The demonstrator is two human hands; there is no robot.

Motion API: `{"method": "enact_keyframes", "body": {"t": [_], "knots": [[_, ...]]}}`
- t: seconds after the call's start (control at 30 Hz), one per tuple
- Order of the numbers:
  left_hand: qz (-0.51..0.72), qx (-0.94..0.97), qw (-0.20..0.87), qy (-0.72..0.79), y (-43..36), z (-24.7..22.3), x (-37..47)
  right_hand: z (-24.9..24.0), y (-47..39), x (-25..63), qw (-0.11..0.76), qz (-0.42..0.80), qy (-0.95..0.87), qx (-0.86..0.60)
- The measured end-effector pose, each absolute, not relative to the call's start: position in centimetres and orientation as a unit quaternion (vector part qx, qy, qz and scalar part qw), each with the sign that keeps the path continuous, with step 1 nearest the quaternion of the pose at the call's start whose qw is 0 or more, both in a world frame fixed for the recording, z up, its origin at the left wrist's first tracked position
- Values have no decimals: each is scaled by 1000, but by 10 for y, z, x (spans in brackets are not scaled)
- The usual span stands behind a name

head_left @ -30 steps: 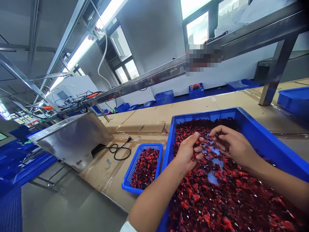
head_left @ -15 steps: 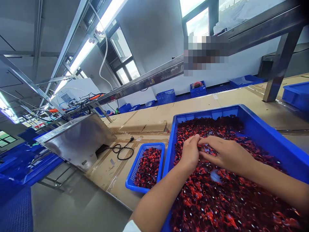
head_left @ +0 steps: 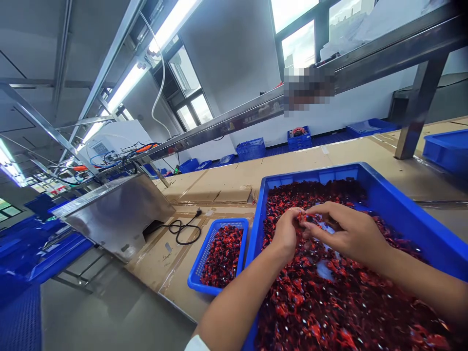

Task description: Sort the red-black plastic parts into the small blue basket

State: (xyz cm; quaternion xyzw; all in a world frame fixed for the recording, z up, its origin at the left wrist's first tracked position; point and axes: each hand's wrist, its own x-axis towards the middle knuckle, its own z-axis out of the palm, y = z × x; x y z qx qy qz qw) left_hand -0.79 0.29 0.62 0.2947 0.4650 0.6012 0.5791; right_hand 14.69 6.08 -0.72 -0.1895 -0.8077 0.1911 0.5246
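A large blue bin [head_left: 402,195] holds a deep layer of small shiny red and dark pieces [head_left: 321,302]. Above these pieces my left hand [head_left: 287,231] has its fingers bent together around a small red piece, most of which is hidden. My right hand [head_left: 341,226] meets it from the right, thumb and forefinger closing on the same small piece at the fingertips. Left of the bin stands a smaller blue basket [head_left: 202,261] with similar red and dark pieces [head_left: 223,256] in it.
Cardboard covers the table [head_left: 292,161]. A black cable with a plug [head_left: 188,234] lies beside a metal housing [head_left: 120,209]. A metal post [head_left: 420,112] rises behind the large bin, with another blue bin [head_left: 446,148] to its right.
My right hand's fingers have arched and its thumb has separated more from the forefinger. A small red piece now shows between the fingertips. The view has shifted slightly.
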Motion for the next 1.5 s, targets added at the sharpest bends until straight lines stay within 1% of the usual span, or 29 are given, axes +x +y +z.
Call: {"method": "enact_keyframes", "body": {"t": [0.07,0.13,0.17,0.23,0.37,0.5,0.57,0.63,0.7,0.73,0.8,0.87,0.93,1.07,1.2,1.27,1.33,1.43,1.5], "knots": [[606,312,579,447,1,7,-7,-3,62,147,526,330,-747,-236],[618,329,580,417,0,8,-6,2,68,147,503,501,-653,-263],[626,336,579,400,-1,8,-6,4,73,148,485,565,-614,-263],[638,347,578,371,-1,9,-7,7,84,148,458,620,-584,-255],[636,354,587,355,2,10,-10,4,98,145,437,612,-600,-272],[635,371,550,395,3,7,-11,0,94,147,450,544,-649,-283],[638,381,522,419,3,4,-10,-1,91,151,453,447,-728,-255],[633,390,506,436,2,2,-10,-2,88,154,440,300,-819,-213],[622,398,505,447,1,2,-8,-4,86,156,429,176,-866,-188],[619,394,511,449,0,2,-8,-5,86,156,432,149,-869,-190],[614,359,547,442,0,4,-7,-5,85,155,451,136,-859,-200],[611,308,590,429,0,6,-7,-4,85,154,474,147,-843,-210],[610,274,610,424,1,7,-9,-2,84,154,492,164,-827,-217],[619,251,600,440,3,8,-12,-1,84,155,510,191,-809,-221],[610,230,616,442,1,11,-13,1,81,157,511,213,-806,-210],[608,230,620,441,1,12,-13,2,80,157,509,244,-797,-214],[605,229,623,439,1,12,-13,3,79,157,487,360,-761,-233],[603,212,635,434,2,11,-14,3,82,156,415,569,-666,-246],[603,191,639,438,3,12,-14,3,85,153,388,626,-632,-242]]}}
